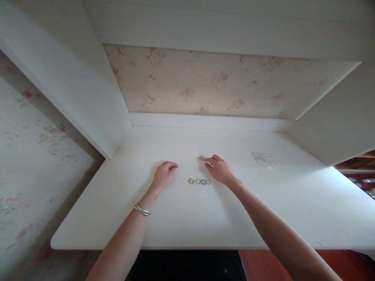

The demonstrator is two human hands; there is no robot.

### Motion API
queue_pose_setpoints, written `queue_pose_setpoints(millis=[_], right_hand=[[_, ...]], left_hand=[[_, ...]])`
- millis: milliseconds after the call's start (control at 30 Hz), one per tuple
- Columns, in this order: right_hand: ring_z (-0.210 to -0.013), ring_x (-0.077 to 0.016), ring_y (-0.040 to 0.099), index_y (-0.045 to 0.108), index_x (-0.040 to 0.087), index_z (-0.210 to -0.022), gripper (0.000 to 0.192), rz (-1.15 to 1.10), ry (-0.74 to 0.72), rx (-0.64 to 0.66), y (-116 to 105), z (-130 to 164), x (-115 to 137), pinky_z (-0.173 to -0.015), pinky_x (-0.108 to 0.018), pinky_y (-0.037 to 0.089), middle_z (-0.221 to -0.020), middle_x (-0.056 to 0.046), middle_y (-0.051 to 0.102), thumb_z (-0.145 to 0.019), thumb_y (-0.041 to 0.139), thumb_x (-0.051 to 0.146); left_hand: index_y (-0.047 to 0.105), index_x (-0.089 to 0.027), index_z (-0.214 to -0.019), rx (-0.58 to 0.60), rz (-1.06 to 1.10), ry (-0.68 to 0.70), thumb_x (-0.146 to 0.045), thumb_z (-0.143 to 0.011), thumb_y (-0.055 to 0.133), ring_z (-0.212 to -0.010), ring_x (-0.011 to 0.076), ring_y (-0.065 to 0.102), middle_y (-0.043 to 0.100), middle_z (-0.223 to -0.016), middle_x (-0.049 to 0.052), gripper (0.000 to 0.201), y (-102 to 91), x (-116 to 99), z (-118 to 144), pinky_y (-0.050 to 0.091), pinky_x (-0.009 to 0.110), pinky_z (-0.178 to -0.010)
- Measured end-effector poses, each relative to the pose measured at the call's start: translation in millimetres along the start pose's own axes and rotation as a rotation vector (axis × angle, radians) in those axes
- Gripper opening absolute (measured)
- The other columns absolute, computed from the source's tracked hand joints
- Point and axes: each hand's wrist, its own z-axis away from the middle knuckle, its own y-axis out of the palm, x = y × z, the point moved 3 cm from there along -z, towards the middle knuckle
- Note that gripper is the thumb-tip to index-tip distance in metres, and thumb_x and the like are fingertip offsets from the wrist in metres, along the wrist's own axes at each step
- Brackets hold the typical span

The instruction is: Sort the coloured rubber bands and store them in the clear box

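Observation:
On the white desk, my left hand rests with its fingers curled and pinched together. Whatever may be between them is too small to make out. A silver bracelet circles that wrist. My right hand reaches further right, its index finger stretched out and its thumb apart. The index fingertip touches or hovers just over a small pale ring-shaped item. Behind those fingers a thin ring outline partly shows. Nearer to me lies a row of several small rings: a yellowish one, greenish-grey ones and a pinkish one.
A clear plastic bag lies flat on the desk to the right. White panels enclose the desk at left, right and above, with floral wallpaper behind. Below the front edge is a black seat.

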Motion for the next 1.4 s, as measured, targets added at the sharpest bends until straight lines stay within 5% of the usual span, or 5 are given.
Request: queue_pose_setpoints(millis=[233,467,733,1033,1400], right_hand=[[-0.073,-0.0139,0.057,0.069,0.028,-0.092,0.034,0.225,-0.021,0.12,8,-38,13,-0.06,-0.025,0.036,-0.098,-0.006,0.06,-0.091,0.038,0.039],[-0.075,-0.0144,0.057,0.069,0.024,-0.087,0.032,0.241,-0.034,0.109,9,-35,20,-0.059,-0.025,0.034,-0.096,-0.005,0.061,-0.091,0.038,0.033],[-0.071,-0.0125,0.057,0.069,0.026,-0.094,0.03,0.0,-0.072,-0.116,-11,5,11,-0.063,-0.023,0.039,-0.085,-0.003,0.06,-0.092,0.04,0.034],[-0.069,-0.0119,0.058,0.068,0.028,-0.095,0.032,-0.036,-0.131,0.005,-12,75,2,-0.064,-0.023,0.042,-0.081,-0.002,0.059,-0.093,0.037,0.035],[-0.07,-0.0109,0.059,0.067,0.029,-0.101,0.032,-0.023,-0.187,0.019,-6,80,6,-0.064,-0.021,0.042,-0.082,-0.002,0.059,-0.094,0.036,0.034]], left_hand=[[0.067,-0.02,-0.086,-0.002,0.005,0.016,-0.013,-0.08,0.044,-0.089,0.0144,0.062,0.068,-0.092,0.001,0.025,-3.6,0,2,0.047,0.029,-0.086],[0.068,-0.02,-0.086,0.017,0.023,0.021,-0.013,-0.08,0.045,-0.089,0.0142,0.063,0.069,-0.093,0.001,0.024,-1.6,3,0,0.048,0.028,-0.085],[0.068,-0.02,-0.087,0.053,0.024,-0.014,-0.014,-0.081,0.045,-0.088,0.014,0.063,0.07,-0.095,0.001,0.024,-1.3,1,0,0.048,0.028,-0.084],[0.068,-0.022,-0.086,0.037,-0.044,0.019,-0.017,-0.079,0.045,-0.089,0.0145,0.063,0.07,-0.093,0.0,0.024,-1.4,0,-1,0.047,0.027,-0.084],[0.067,-0.021,-0.085,0.025,-0.049,0.031,-0.017,-0.078,0.045,-0.086,0.0146,0.063,0.07,-0.091,0.0,0.023,-2.9,-4,1,0.047,0.026,-0.081]])
